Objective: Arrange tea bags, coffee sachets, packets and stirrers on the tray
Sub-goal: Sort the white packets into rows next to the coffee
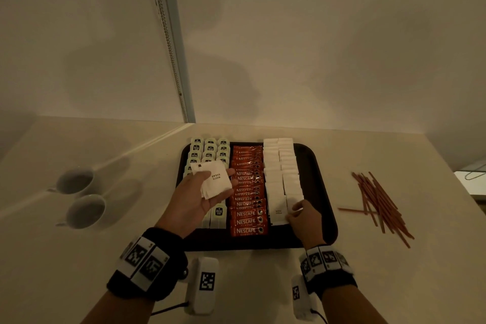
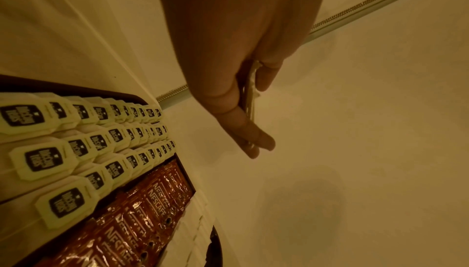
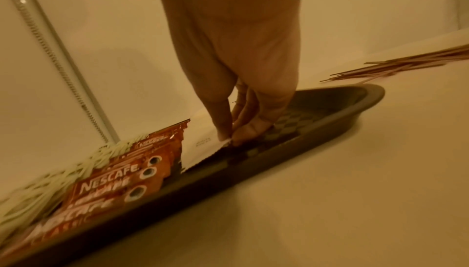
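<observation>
My left hand (image 1: 200,196) grips spare sugar packets (image 1: 215,181) above the tray (image 1: 324,208), which holds tea bags (image 1: 209,148), coffee sachets (image 1: 247,214) and packets; right-hand fingers (image 3: 223,124) pinch one packet (image 3: 203,147); stirrers (image 1: 381,201) lie at the surface's right edge

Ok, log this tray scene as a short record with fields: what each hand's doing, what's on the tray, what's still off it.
left hand: holds a small stack of white sugar packets above the tray
right hand: pinches a sugar packet at the near end of the right sugar row
tray: three rows of tea bags, one column of Nescafe sachets, two rows of sugar packets
off tray: stirrers piled to its right; two cups to its left
</observation>
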